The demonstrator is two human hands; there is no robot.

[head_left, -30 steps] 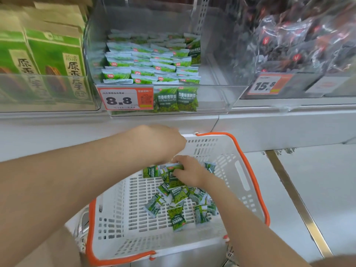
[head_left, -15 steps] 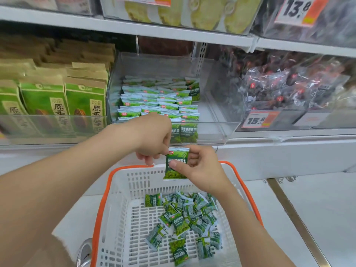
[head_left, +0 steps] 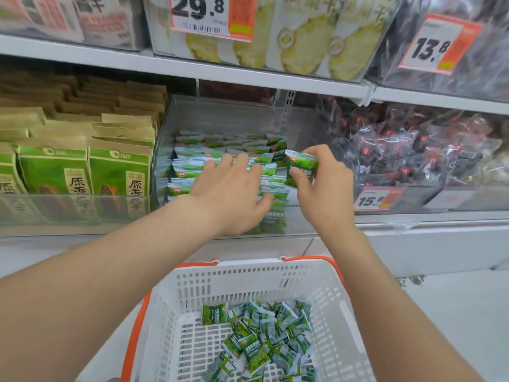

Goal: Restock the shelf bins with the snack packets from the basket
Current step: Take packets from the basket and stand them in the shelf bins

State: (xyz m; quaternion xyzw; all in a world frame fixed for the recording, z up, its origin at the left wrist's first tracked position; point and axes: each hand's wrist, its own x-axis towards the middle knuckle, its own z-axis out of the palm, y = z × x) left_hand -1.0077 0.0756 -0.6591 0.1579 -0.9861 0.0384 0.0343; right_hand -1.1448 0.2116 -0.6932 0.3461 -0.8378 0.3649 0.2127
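The right hand's [head_left: 327, 194] fingertips [head_left: 319, 154] and thumb pinch one green packet [head_left: 301, 162] just right of centre, over the bin's barer right side; the left hand [head_left: 231, 194] lies flat, fingers straight and spread, on the stacked packets [head_left: 190, 161]. The packet looks light, soft and crinkly, probably slick; a sealed edge seems the surest hold. The clear bin [head_left: 220, 114] holds neat rows; the basket [head_left: 248, 264], below, holds a loose heap [head_left: 261, 343].
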